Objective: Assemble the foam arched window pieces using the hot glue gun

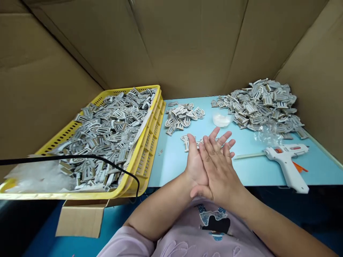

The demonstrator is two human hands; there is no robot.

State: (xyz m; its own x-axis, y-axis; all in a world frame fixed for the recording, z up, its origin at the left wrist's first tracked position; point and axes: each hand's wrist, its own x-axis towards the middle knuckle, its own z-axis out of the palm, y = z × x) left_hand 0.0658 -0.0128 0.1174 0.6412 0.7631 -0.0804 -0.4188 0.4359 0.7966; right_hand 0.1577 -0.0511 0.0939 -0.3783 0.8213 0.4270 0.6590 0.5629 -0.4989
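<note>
My left hand (197, 166) is turned palm up with its fingers stretched out. Across it lies my right hand (221, 171), palm down, fingers extended, the two palms pressed together. No object shows in either one, though the space between the palms is hidden. Just beyond the fingers, a few small grey pieces (185, 142) with slotted, arched shapes lie on the table, partly covered by my hands. Farther back sits a small heap of the same slotted pieces (182, 116), beside a translucent white cup (222, 119).
A yellow plastic crate (154, 142) full of grey pieces stands on the left, a black cable (107, 160) crossing it. At right are a large pile of pieces (264, 103), clear plastic wrap (268, 135) and a white glue gun (288, 160). Cardboard walls (193, 46) enclose the light-blue table (171, 167).
</note>
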